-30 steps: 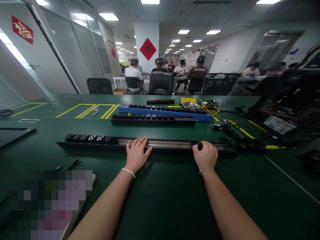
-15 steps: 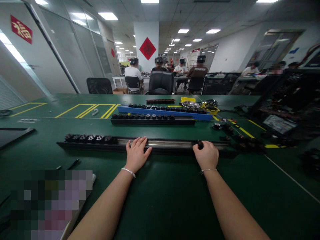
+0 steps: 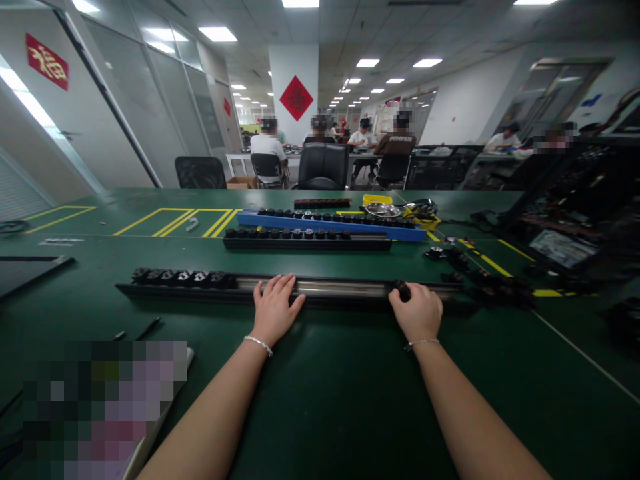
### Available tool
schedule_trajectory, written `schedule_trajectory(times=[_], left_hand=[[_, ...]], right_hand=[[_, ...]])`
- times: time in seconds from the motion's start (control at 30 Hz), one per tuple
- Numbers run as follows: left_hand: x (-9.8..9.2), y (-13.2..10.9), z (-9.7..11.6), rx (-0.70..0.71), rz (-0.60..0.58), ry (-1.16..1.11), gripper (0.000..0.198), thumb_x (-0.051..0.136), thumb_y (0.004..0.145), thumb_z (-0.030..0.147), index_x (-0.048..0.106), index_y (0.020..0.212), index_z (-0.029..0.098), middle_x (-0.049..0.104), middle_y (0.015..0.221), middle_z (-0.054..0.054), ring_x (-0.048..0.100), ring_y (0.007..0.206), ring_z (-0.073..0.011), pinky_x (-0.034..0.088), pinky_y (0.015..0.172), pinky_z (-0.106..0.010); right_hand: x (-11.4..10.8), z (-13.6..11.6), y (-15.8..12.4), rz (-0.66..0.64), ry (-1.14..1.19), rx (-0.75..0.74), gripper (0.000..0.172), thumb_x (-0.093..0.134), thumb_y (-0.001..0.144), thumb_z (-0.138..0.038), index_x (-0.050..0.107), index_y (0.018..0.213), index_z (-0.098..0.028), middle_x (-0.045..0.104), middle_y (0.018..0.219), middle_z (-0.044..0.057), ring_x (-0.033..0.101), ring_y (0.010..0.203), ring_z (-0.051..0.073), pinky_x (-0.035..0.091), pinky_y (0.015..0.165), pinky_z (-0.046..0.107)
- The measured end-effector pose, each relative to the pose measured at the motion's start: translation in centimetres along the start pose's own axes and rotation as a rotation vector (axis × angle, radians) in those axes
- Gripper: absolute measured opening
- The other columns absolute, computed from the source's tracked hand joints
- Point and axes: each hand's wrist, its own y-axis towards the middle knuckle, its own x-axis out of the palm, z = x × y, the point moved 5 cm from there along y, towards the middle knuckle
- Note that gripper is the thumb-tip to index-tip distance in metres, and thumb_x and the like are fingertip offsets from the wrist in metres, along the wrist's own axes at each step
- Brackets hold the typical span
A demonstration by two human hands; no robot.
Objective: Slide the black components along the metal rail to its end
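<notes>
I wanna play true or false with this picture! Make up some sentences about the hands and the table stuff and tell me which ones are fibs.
1. The left hand rests on the long black rail. True.

2. The right hand is holding a pen. False: it grips a small black part at the rail.

3. Each wrist wears a bracelet. True.

4. The tabletop is white. False: it is green.

5. Beyond the rail, a blue tray bears a line of black pieces. True.

6. No black parts sit left of the left hand. False: a row of black parts sits there on the rail.
</notes>
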Motion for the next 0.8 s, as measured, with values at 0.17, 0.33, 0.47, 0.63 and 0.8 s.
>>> schedule_trajectory(times=[0.17, 0.33, 0.47, 0.63, 0.8], left_hand=[[0.03, 0.02, 0.01, 0.003, 0.005, 0.004, 0.044, 0.044, 0.09, 0.045, 0.055, 0.128, 0.027, 0.054, 0.137, -0.004, 0.043, 0.128, -0.0269, 0.021, 0.109, -0.053], [0.08, 0.0, -0.01, 0.002, 0.005, 0.009, 0.045, 0.045, 0.089, 0.045, 0.055, 0.129, 0.027, 0.054, 0.137, -0.005, 0.044, 0.128, -0.0275, 0.022, 0.109, -0.053], [0.07, 0.0, -0.02, 0.001, 0.006, 0.009, 0.045, 0.045, 0.089, 0.045, 0.055, 0.129, 0.027, 0.054, 0.137, -0.004, 0.043, 0.128, -0.0275, 0.022, 0.109, -0.053], [0.01, 0.03, 0.0, -0.003, -0.013, 0.001, 0.045, 0.043, 0.09, 0.045, 0.055, 0.129, 0.027, 0.053, 0.138, -0.005, 0.042, 0.129, -0.0267, 0.021, 0.109, -0.053], [-0.01, -0.01, -0.03, 0.003, -0.009, -0.003, 0.045, 0.043, 0.09, 0.045, 0.054, 0.129, 0.027, 0.053, 0.138, -0.005, 0.042, 0.129, -0.0267, 0.02, 0.109, -0.053]], right_hand=[[0.08, 0.15, 0.0, 0.008, -0.002, -0.007, 0.033, 0.046, 0.078, -0.038, 0.065, 0.089, -0.014, 0.067, 0.097, 0.012, 0.057, 0.094, 0.025, 0.035, 0.093, 0.041], [0.06, 0.22, 0.01, 0.005, 0.004, -0.002, 0.034, 0.046, 0.078, -0.038, 0.066, 0.09, -0.013, 0.067, 0.098, 0.013, 0.057, 0.097, 0.025, 0.035, 0.095, 0.041], [-0.05, 0.5, 0.15, -0.004, -0.004, 0.007, 0.034, 0.046, 0.078, -0.038, 0.066, 0.09, -0.013, 0.067, 0.099, 0.013, 0.057, 0.097, 0.026, 0.036, 0.094, 0.041], [-0.14, 0.7, 0.22, -0.013, 0.001, 0.0, 0.036, 0.045, 0.079, -0.039, 0.066, 0.092, -0.012, 0.066, 0.099, 0.013, 0.056, 0.096, 0.025, 0.036, 0.093, 0.041], [-0.11, 0.81, 0.16, -0.007, 0.01, 0.014, 0.035, 0.046, 0.078, -0.038, 0.066, 0.091, -0.013, 0.066, 0.099, 0.013, 0.056, 0.097, 0.026, 0.035, 0.094, 0.041]])
